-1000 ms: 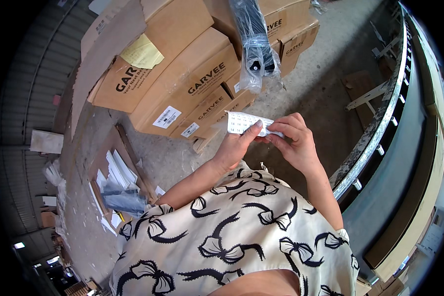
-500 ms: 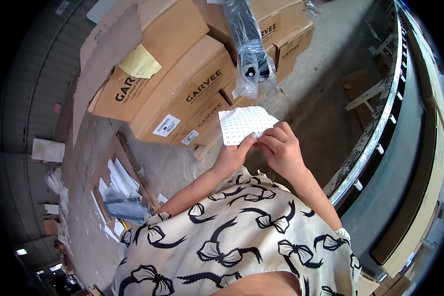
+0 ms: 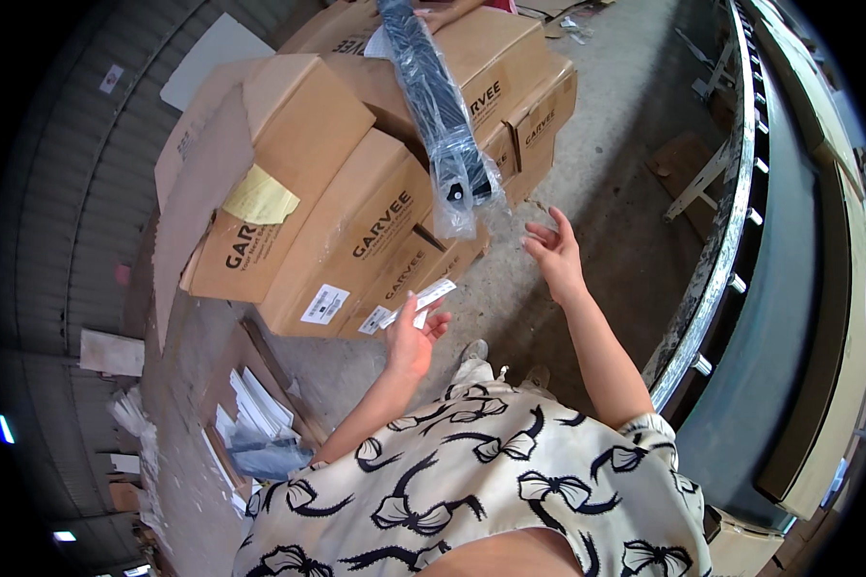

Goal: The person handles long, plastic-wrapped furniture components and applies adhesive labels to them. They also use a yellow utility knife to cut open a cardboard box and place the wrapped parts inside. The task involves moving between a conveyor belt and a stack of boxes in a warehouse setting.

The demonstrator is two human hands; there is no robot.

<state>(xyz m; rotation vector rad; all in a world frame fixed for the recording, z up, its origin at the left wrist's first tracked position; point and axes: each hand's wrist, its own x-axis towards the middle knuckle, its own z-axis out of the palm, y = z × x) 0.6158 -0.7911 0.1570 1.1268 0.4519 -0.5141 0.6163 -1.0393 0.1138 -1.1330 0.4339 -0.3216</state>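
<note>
My left hand (image 3: 411, 346) holds a white sheet of small printed stickers (image 3: 421, 302) between thumb and fingers. The sheet is tilted nearly edge-on, so its printed face is mostly hidden. My right hand (image 3: 558, 258) is raised to the right, apart from the sheet. Its thumb and forefinger are drawn toward each other, with a tiny pale spot at the tips that I cannot make out. Ahead of both hands, a long black part in clear plastic wrap (image 3: 433, 106) lies across the brown cartons (image 3: 356, 216), its near end jutting past them.
Another person's hand (image 3: 443, 14) rests by the wrapped part at the far side. A yellow paper (image 3: 260, 197) hangs on the left carton. Along the right runs a conveyor with a metal rail (image 3: 717, 279). White strips and plastic scraps (image 3: 260, 409) lie on the floor at left.
My hands have parted: the right moved up and away from the sheet, the left moved left and tipped it edge-on. The view has shifted, and another person's hand shows at the top.
</note>
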